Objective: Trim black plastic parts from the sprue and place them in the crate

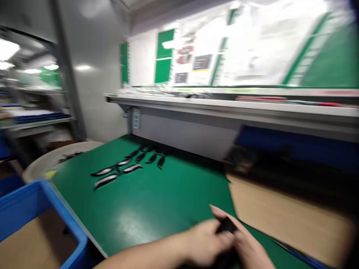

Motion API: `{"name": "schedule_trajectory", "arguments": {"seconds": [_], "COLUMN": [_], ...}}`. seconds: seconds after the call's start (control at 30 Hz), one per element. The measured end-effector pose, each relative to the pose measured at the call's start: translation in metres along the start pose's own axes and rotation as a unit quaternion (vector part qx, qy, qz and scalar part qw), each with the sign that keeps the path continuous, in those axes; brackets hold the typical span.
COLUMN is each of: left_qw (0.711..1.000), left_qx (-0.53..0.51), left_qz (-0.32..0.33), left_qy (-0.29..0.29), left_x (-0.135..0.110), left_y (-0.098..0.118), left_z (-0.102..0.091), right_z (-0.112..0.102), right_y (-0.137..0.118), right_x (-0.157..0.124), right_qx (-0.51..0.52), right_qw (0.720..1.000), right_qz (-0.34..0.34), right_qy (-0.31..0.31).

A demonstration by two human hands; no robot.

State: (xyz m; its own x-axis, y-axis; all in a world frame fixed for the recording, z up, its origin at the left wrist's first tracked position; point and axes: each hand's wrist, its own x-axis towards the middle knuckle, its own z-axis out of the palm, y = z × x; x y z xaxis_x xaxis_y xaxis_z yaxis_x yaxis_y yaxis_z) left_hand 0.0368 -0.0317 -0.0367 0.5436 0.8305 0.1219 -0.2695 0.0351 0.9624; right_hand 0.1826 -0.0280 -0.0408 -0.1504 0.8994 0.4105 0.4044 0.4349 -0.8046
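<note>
One black part point(227, 225) sits between the left hand point(206, 239) and the right hand point(251, 244), low in the view and right of centre, above the near side of the green table point(157, 201). The hands are together, touching the part from both sides. The left is clamped on it, its thumb and fingers bent around it; the right lies against it with the thumb pointing up and away, and blur hides whether its other fingers close on it. More of something black shows under the hands, too blurred to make out.

Farther back on the table, well apart from the hands, lie dark, leaf-shaped blades point(105, 181) in loose groups, the nearer ones catching the light. A blue bin point(64, 220) stands against the table's left edge, and a pale tub point(35, 170) behind it holds small dark pieces point(70, 157). To the right of the hands lies a cardboard sheet point(291, 218). A white shelf point(196, 99) runs along the back above the table, with papers point(252, 48) on the wall over it.
</note>
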Motion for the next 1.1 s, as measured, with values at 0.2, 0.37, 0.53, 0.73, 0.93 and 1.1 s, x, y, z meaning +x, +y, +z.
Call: {"name": "schedule_trajectory", "arguments": {"seconds": [0.2,0.37,0.53,0.73,0.93,1.1], "left_qw": [0.975,0.97,0.977,0.986,0.977,0.966], "left_qx": [-0.18,-0.193,-0.156,-0.047,0.077,0.109], "left_qz": [-0.111,-0.125,-0.136,-0.157,-0.178,-0.203], "left_qy": [0.07,0.082,0.043,-0.039,-0.088,-0.115], "left_x": [0.001,-0.004,-0.008,-0.012,-0.016,-0.015], "left_y": [0.016,0.028,0.025,0.027,0.034,0.031], "left_z": [-0.01,-0.013,-0.011,-0.009,-0.004,-0.001], "right_z": [-0.092,-0.152,-0.162,-0.124,-0.074,-0.065], "right_y": [0.018,0.066,0.089,0.055,-0.001,-0.005], "right_x": [0.02,0.014,0.007,0.0,-0.016,-0.018], "right_qx": [-0.279,-0.382,-0.335,-0.21,-0.185,-0.31], "right_qw": [0.959,0.917,0.93,0.972,0.962,0.918], "right_qz": [0.046,0.1,0.126,0.088,-0.133,-0.207], "right_qy": [-0.013,-0.051,-0.077,-0.064,-0.149,-0.136]}}
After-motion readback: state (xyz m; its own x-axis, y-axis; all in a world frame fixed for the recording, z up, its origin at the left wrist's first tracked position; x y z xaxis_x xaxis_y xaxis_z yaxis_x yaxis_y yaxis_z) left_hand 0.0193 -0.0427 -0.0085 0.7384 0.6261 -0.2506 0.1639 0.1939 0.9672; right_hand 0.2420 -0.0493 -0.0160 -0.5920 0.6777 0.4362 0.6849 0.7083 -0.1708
